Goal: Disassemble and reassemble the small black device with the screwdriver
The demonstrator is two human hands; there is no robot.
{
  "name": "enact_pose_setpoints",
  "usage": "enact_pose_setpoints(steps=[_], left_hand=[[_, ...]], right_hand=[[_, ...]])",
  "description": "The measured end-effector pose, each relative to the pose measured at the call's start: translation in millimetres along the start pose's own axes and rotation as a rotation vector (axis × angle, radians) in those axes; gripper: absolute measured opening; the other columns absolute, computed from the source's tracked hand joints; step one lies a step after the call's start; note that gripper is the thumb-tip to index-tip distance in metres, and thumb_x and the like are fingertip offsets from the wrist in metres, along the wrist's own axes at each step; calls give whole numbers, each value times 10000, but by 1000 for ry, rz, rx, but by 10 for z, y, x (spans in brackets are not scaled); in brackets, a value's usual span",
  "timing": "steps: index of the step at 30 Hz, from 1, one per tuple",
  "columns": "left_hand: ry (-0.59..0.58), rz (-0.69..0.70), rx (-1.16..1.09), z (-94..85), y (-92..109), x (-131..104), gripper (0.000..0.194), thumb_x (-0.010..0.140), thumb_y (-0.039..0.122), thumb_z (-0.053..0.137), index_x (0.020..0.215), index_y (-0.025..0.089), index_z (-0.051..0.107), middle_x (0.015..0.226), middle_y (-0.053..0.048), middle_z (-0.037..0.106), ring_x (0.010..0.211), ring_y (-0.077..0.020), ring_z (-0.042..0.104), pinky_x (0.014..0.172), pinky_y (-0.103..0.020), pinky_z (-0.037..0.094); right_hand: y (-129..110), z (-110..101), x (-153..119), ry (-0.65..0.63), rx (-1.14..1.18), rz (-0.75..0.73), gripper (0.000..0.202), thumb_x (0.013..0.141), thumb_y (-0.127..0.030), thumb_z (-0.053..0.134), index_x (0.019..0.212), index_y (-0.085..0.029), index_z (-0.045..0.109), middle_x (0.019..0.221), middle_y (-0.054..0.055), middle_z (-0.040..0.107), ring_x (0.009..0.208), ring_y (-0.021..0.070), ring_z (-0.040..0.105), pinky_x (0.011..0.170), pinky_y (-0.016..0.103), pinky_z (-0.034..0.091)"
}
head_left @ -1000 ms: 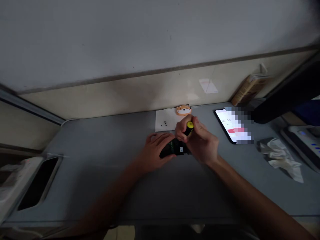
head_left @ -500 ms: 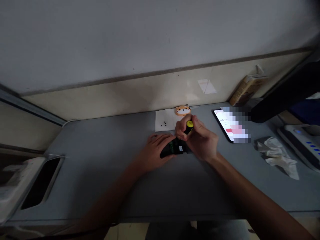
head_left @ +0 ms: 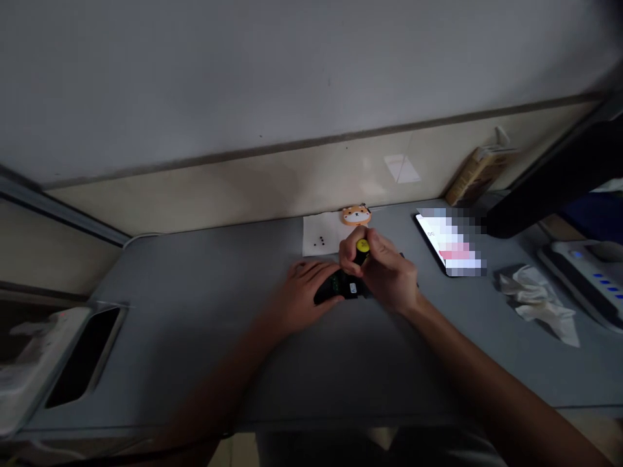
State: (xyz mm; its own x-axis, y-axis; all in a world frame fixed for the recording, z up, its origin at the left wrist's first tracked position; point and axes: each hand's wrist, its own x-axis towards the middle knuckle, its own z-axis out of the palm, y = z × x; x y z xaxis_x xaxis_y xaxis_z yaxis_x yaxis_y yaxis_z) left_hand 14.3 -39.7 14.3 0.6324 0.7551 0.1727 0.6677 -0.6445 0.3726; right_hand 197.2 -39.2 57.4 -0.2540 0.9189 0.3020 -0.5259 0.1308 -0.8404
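My right hand [head_left: 384, 272] grips a screwdriver with a yellow-capped black handle [head_left: 361, 247], held upright with its tip down on a small black device [head_left: 341, 287] that shows green parts inside. My left hand [head_left: 304, 295] lies flat on the grey desk [head_left: 195, 305] and presses against the device's left side, fingers spread along it. Just behind the hands lies a white paper sheet [head_left: 318, 235] carrying several tiny dark screws [head_left: 320, 242].
An orange cartoon animal figure [head_left: 356, 215] sits at the paper's far edge. A lit phone [head_left: 448, 243] lies to the right, then a crumpled tissue [head_left: 538, 301] and a power strip [head_left: 584, 279]. A brown box [head_left: 474, 175] leans on the wall. A white bin [head_left: 53, 363] stands far left.
The right hand with the screwdriver has shifted slightly left and turned on the device. The left hand stays put. The view has drifted a little.
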Motion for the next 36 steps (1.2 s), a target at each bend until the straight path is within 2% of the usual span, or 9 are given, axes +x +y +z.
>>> enact_pose_setpoints(steps=[9,18,24,36], left_hand=[[24,8,13,47,2,14,407,994,446,590,1351,252,580,1310,-67,686,1262,-272,589,1143,-463,367],[33,13,13,69,-36,-6,444,989,449,598,1380,241,565,1382,-90,644,1357,-286,509,1150,-472,366],[35,28,-2,78,-47,-11,449,992,446,591,1395,251,556,1383,-89,642,1353,-288,510,1153,-481,379],[37,34,25,60,-1,-19,421,1008,413,567,1394,244,560,1394,-93,634,1341,-282,527,1170,-494,347]], right_hand=[[-17,6,-4,20,-30,-27,408,961,-537,549,732,-201,587,665,-12,455,561,117,381,555,306,285],[-29,16,-6,-1,-33,-19,418,995,-536,501,746,-210,580,599,-29,423,540,120,363,557,310,274],[-33,10,-17,-19,-67,-31,413,1017,-514,461,767,-212,587,602,-21,434,548,128,368,551,309,285],[-38,33,-17,47,-51,-21,415,994,-540,494,744,-222,585,595,-23,410,546,133,359,556,318,292]])
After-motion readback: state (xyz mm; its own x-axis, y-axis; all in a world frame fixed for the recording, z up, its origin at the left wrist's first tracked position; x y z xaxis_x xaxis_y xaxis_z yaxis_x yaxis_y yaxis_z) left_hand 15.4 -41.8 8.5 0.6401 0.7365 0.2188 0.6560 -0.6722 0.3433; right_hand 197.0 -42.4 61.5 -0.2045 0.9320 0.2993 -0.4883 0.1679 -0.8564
